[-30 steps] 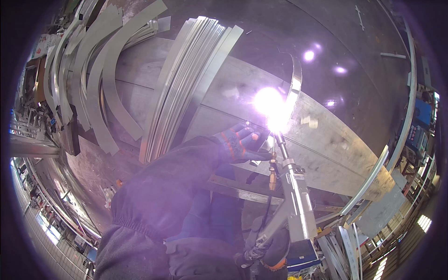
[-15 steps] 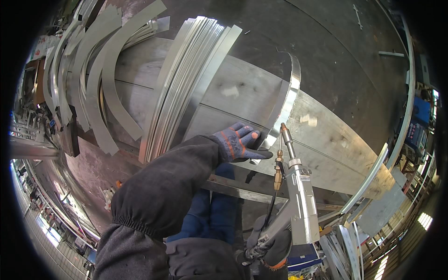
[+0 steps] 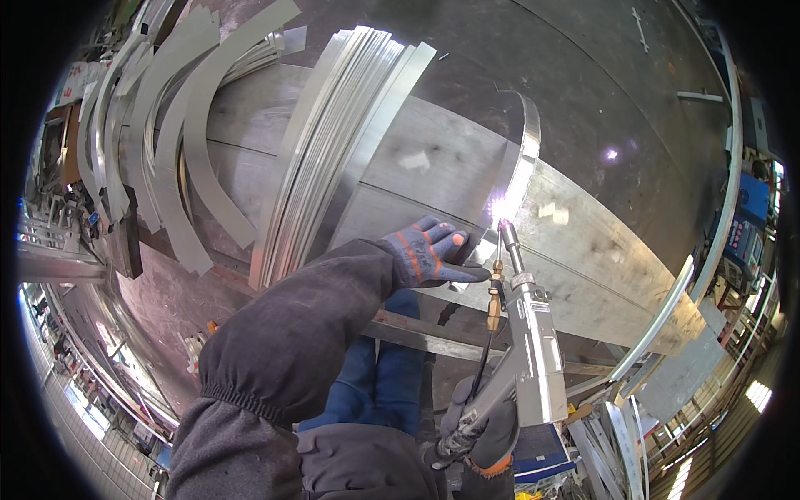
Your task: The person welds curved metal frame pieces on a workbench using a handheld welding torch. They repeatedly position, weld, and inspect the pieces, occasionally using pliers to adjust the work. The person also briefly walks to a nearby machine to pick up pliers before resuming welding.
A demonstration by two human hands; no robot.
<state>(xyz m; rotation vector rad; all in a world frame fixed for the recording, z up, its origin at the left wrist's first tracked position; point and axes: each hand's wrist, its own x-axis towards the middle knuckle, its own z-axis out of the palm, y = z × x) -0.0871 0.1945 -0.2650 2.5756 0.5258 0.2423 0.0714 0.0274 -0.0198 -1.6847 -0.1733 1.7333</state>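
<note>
My right hand (image 3: pixel 492 423), in a dark glove with an orange cuff, grips the handle of a silver welding gun (image 3: pixel 540 358). The gun's copper-coloured nozzle meets a curved metal strip (image 3: pixel 528 137), where a bright white-violet glare hides the contact point. A thin feed tube with brass fittings (image 3: pixel 494 310) runs beside the nozzle. The strip stands on edge along a flat sheet-metal panel (image 3: pixel 600 221). Left of the glare, my left hand (image 3: pixel 427 252), in a grey-blue glove with orange lines, lies with fingers spread near the strip's lower end, thumb toward it; whether it touches the strip I cannot tell.
A thick stack of narrow curved metal strips (image 3: pixel 329 142) lies across the panel to the left. More wide curved pieces (image 3: pixel 196 158) rest beyond it. A dark metal table (image 3: pixel 600 83) extends behind. Offcuts (image 3: pixel 604 450) and blue equipment (image 3: pixel 746 233) are at the right.
A bright welding glare has appeared at the nozzle tip, with a small violet spot on the dark table. The gun has shifted slightly; my left hand stays nearly in place.
</note>
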